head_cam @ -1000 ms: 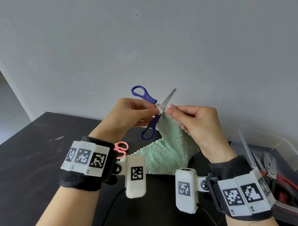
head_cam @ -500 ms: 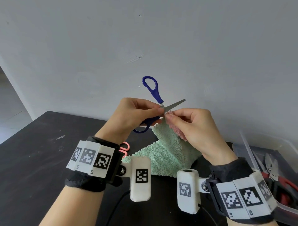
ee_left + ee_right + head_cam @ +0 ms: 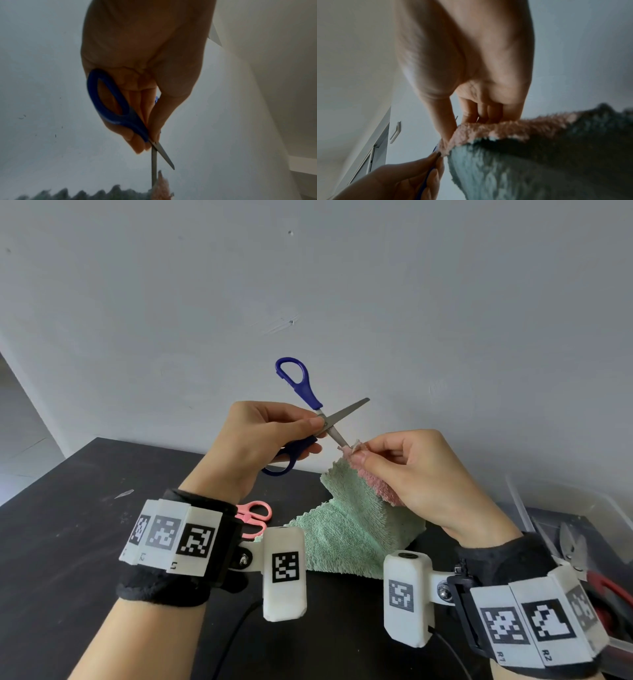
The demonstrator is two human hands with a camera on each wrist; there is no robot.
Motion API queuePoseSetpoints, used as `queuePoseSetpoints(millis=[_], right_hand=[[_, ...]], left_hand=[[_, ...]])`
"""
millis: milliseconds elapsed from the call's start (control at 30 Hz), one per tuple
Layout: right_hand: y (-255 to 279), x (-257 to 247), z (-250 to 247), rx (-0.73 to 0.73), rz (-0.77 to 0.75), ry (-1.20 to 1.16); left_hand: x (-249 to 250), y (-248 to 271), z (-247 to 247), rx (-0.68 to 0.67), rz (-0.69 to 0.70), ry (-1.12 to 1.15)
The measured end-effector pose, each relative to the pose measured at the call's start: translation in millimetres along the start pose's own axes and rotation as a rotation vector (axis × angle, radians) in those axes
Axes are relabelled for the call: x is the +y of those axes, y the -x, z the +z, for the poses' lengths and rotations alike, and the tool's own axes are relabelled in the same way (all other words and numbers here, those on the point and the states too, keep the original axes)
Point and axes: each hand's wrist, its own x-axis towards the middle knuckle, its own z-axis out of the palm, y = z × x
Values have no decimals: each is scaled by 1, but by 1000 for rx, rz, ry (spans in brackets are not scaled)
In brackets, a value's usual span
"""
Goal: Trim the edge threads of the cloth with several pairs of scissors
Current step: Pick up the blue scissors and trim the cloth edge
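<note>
A fluffy cloth point(image 3: 349, 529), mint green on one side and pink on the other, hangs from my right hand point(image 3: 404, 470) down to the black table point(image 3: 68, 542). That hand pinches its raised pink corner point(image 3: 471, 134). My left hand point(image 3: 260, 436) grips the blue-handled scissors point(image 3: 305, 392) near the pivot, fingers on the lower loop point(image 3: 109, 100). The blades stand spread apart. One blade tip touches the cloth corner point(image 3: 161, 188); the other points up and to the right.
Pink-handled scissors point(image 3: 255, 517) lie on the table behind my left wrist. A clear plastic bin point(image 3: 582, 529) at the right edge holds red-handled pliers point(image 3: 603, 587) and other tools. A grey wall rises close behind the table.
The scissors have opened wide, the lower blade swinging down to the cloth corner. My right hand has dropped a little with the cloth.
</note>
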Motion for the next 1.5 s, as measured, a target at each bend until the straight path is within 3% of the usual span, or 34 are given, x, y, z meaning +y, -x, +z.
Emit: queuePoseSetpoints(millis=[167,267,333,533,633,867,1500], right_hand=[[-1,5,-9,-15,0,40],[1,9,-19,-25,11,108],[1,11,-26,24,8,107],[-3,12,-28,187,-69,54],[-2,10,-22,133,-110,52],[0,2,-11,-118,-148,62],[-2,6,1,-107,-95,298]], left_hand=[[0,0,3,0,3,-2],[0,-2,-6,81,18,5],[1,-1,-15,81,23,-32],[8,9,-19,-194,-34,-380],[9,11,-13,-280,-42,-477],[9,12,-7,-281,-31,-521],[4,7,-5,-224,68,-532]])
